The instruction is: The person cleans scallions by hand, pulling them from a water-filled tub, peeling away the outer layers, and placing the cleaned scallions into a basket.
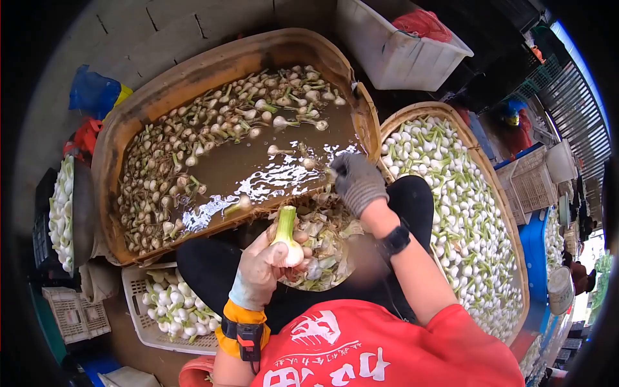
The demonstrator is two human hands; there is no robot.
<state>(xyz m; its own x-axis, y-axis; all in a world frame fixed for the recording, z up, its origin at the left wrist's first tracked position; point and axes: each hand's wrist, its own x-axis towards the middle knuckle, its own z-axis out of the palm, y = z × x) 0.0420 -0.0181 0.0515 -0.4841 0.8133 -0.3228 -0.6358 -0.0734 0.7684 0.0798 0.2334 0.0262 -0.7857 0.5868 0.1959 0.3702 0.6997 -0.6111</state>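
My left hand (258, 271), in a pale, dirty glove, grips a white garlic bulb (292, 251) with a short green stem pointing up. My right hand (358, 184), in a grey knitted glove, is at the near right rim of the orange tub (216, 57). Its fingers are curled, and whatever they hold is hidden. Murky water fills that tub, and many unpeeled garlic bulbs (151, 187) float in it. Below both hands, between my legs, lies a heap of garlic peelings (325, 242).
To the right stands a second tub (480, 151) full of clean white garlic. A white basket (138, 303) of peeled bulbs sits at lower left. Behind are a white bin (412, 58) with red netting and a grey wall (161, 26). More crates (529, 180) stand far right.
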